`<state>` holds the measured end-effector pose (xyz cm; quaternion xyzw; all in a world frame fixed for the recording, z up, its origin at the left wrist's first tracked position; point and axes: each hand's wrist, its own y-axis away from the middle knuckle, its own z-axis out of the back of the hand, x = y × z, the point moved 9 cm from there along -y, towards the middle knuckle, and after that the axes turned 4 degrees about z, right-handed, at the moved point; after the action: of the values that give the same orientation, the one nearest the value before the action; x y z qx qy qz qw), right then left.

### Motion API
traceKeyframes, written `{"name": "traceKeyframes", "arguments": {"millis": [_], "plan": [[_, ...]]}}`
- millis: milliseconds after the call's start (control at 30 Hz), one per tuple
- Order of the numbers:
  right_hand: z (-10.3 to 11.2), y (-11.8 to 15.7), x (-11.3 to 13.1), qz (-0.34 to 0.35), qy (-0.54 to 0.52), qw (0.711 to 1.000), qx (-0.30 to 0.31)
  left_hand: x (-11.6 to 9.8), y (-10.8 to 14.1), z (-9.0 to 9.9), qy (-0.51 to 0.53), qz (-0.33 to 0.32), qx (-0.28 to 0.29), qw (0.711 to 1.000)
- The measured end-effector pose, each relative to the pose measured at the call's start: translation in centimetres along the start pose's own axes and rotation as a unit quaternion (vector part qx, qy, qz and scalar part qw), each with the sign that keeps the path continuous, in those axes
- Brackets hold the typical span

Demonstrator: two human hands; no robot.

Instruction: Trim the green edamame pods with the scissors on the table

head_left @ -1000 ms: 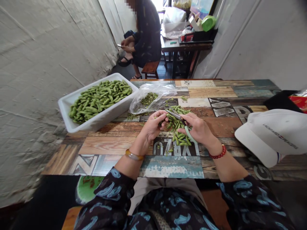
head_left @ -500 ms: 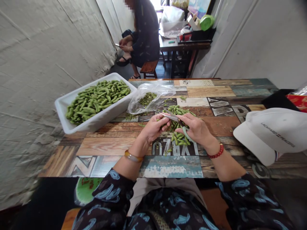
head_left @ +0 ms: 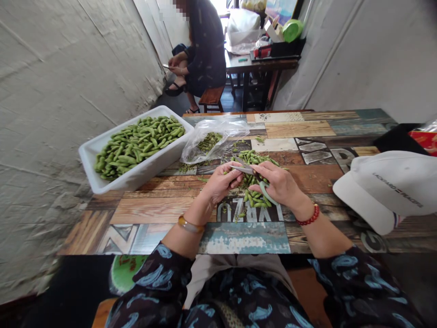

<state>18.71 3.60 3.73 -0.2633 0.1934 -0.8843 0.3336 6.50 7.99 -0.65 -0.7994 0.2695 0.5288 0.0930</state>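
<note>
My right hand [head_left: 278, 182] is closed round the pale green handles of a pair of scissors [head_left: 246, 169], whose blades point left across the fingertips of my left hand [head_left: 221, 181]. The left fingers are pinched together; a bit of green shows at them, most likely a pod, largely hidden by fingers and blades. Under and behind both hands lies a loose pile of green pods [head_left: 257, 199] on the patterned table [head_left: 153, 208]. A clear plastic bag [head_left: 194, 145] with small green trimmings lies beyond my left hand.
A white tub [head_left: 136, 182] full of green pods stands at the left by the wall. On the right lies a white cap [head_left: 389, 187] near a black item. Beyond the table a seated person [head_left: 206, 45] holds a phone.
The scissors and both hands stay almost in place, with only tiny shifts at the fingers. The whole view has moved slightly.
</note>
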Motion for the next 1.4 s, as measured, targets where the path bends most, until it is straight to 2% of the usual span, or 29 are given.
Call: {"name": "traceKeyframes", "arguments": {"millis": [167,333,500,767,1167,1400], "plan": [[-0.1,0.0,0.0,0.001,-0.018,1.000,-0.002,-0.1,0.0,-0.3,0.003,-0.002,0.019,1.000],[-0.4,0.1,-0.4,-0.006,-0.015,1.000,0.013,-0.2,0.1,-0.2,-0.018,-0.003,0.007,1.000],[-0.3,0.1,-1.2,-0.038,-0.032,0.999,0.001,-0.3,0.0,0.1,-0.011,-0.007,-0.002,1.000],[-0.1,-0.1,-0.1,-0.008,-0.036,0.999,0.006,-0.3,0.1,-0.1,-0.005,-0.001,0.009,1.000],[-0.2,0.1,-0.1,0.012,-0.054,0.998,-0.003,-0.5,0.2,-0.7,-0.006,-0.012,0.037,0.999],[-0.8,0.1,-0.6,-0.015,-0.053,0.998,0.002,-0.3,-0.1,0.6,-0.001,0.008,-0.014,1.000]]}}
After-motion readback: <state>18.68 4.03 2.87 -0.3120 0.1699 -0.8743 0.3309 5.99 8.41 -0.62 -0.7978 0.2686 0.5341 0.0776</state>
